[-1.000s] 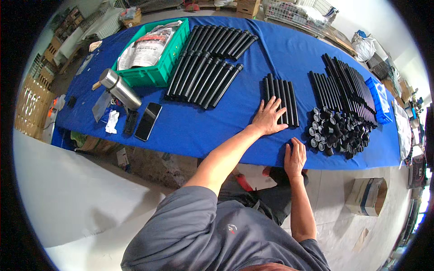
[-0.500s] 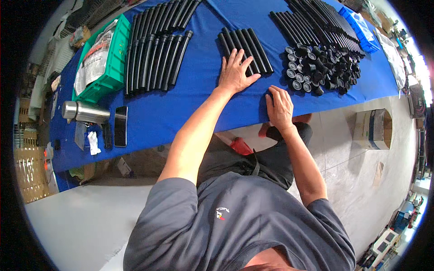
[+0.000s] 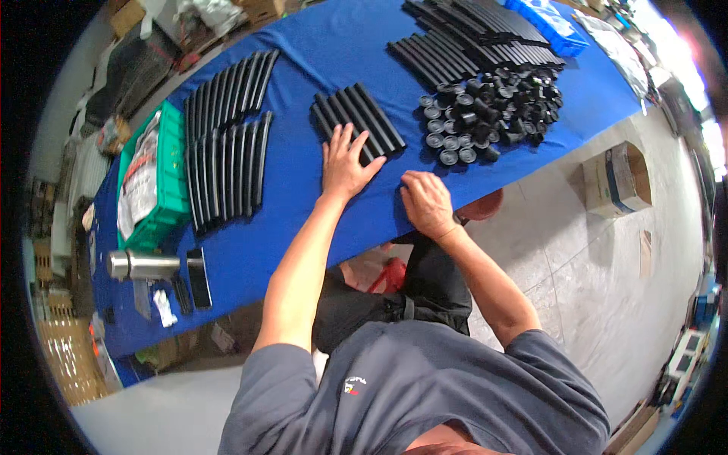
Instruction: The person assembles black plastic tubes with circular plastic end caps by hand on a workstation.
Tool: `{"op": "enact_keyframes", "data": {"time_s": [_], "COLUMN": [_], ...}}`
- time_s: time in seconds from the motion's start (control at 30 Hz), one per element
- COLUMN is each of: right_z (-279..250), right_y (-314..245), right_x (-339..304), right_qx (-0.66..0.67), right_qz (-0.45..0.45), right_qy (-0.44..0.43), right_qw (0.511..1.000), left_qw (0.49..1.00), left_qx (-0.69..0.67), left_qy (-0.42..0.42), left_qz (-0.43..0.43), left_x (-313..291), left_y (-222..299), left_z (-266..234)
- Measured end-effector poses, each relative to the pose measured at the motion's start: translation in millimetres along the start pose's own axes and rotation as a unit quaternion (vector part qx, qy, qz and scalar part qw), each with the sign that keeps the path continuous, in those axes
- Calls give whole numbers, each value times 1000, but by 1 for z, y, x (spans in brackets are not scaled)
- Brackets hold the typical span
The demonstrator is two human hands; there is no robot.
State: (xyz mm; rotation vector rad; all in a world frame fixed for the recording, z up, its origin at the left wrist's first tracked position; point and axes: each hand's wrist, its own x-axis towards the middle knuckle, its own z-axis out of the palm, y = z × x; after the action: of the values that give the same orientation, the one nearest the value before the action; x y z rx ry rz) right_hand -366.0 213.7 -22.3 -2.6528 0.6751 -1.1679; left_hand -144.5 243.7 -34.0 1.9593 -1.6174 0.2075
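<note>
My left hand [image 3: 347, 165] lies on the near ends of a small row of black tubes [image 3: 373, 114], its fingers spread and the thumb stretched out to the right. My right hand [image 3: 428, 205] rests at the table's near edge, to the right of that row. Its fingers are bent and drawn together; I see nothing in them, though the palm is hidden. Beyond it lies a pile of black round caps [image 3: 497, 110], several with their ringed faces up. Two rows of black tubes with thicker far ends [image 3: 227, 171] lie to the left.
Many more black tubes [image 3: 462, 45] are stacked at the far right beside a blue bin [image 3: 550, 30]. At the left stand a green crate [image 3: 168, 199] with plastic bags, a steel flask [image 3: 148, 265] and a phone [image 3: 199, 280]. An open cardboard box [image 3: 610, 182] sits on the floor.
The whole view has shifted, so the table's things now appear lower on the left and further left on the right. Both hands keep nearly the same places; the right fingers look more bent.
</note>
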Motion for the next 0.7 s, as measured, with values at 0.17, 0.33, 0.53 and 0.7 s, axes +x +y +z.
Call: {"op": "enact_keyframes", "data": {"time_s": [0.17,0.33,0.53,0.7], "right_z": [-1,-1,-15,6], "right_y": [1,2,-7,-76], "right_x": [-2,-8,-2,-97], "right_qx": [7,12,52,246], "right_qz": [11,16,-84,-243], "right_qy": [-1,-8,6,-220], "right_qw": [1000,1000,995,912], "left_qw": [1000,1000,1000,999], "left_qx": [-4,-5,-10,-12], "left_qy": [-20,-16,-22,-32], "left_qz": [-6,5,0,-12], "left_x": [0,-2,-4,-7], "left_y": [-1,6,1,-1], "left_z": [2,-1,-1,-4]}}
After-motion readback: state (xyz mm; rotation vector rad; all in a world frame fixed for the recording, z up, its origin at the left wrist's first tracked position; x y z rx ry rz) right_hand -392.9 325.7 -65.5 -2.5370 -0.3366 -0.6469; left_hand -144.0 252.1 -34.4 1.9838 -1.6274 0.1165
